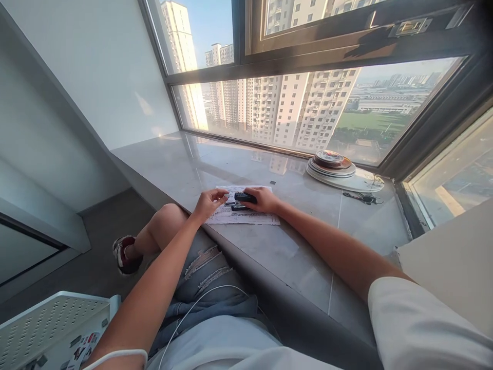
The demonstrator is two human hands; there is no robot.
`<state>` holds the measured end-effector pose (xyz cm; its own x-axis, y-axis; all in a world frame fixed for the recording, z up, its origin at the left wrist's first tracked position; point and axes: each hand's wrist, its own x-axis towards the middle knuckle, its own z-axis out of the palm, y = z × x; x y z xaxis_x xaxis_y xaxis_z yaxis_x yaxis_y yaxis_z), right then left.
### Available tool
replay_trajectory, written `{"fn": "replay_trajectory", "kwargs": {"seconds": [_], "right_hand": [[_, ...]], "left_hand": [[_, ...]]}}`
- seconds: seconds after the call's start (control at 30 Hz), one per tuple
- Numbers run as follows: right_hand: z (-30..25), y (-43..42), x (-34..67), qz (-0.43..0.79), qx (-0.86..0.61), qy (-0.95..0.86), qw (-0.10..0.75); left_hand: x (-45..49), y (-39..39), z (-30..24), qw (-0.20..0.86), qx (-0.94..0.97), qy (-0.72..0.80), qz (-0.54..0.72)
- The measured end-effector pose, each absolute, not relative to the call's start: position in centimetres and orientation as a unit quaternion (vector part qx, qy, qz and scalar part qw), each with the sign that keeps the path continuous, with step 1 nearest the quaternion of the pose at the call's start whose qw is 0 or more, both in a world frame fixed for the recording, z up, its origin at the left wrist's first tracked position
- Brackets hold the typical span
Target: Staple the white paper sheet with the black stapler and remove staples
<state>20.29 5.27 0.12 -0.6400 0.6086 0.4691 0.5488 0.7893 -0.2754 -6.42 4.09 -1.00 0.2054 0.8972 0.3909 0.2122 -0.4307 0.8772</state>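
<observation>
Head view — right grip (262,199) holds black, oblong stapler (242,197) above printed paper (254,217).

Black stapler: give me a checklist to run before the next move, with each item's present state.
1. Right hand gripping the black stapler: ok, it holds the upper part.
2. Stapler closed: not ok, its upper and lower parts stand apart at the left end.
3. Left hand holding a staple strip: cannot tell, the fingertips are too small to read.
4. Paper beneath the stapler: ok, it lies on the ledge.
5. Plate stack apart from both hands: ok, it sits by the window.
</observation>
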Motion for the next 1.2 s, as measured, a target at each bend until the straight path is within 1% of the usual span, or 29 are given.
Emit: {"fn": "replay_trajectory", "kwargs": {"seconds": [0.07,0.27,0.5,0.73,0.97,1.2], "right_hand": [[0.1,5.3,20.3,0.053,-0.32,-0.904,0.278],[0.1,5.4,20.3,0.056,-0.311,-0.907,0.279],[0.2,5.3,20.3,0.057,-0.308,-0.906,0.283],[0.3,5.3,20.2,0.061,-0.317,-0.905,0.278],[0.2,5.3,20.3,0.062,-0.316,-0.905,0.279],[0.1,5.4,20.2,0.062,-0.316,-0.905,0.279]], "left_hand": [[-6.3,4.1,-1.0,0.348,0.698,0.398,0.483],[-5.9,3.5,-0.2,0.295,0.758,0.411,0.412],[-6.2,3.3,-0.5,0.302,0.756,0.434,0.386],[-6.2,3.4,-0.6,0.308,0.741,0.444,0.4],[-6.1,3.4,-0.5,0.266,0.762,0.459,0.372],[-6.0,3.1,-0.1,0.262,0.767,0.458,0.366]]}}
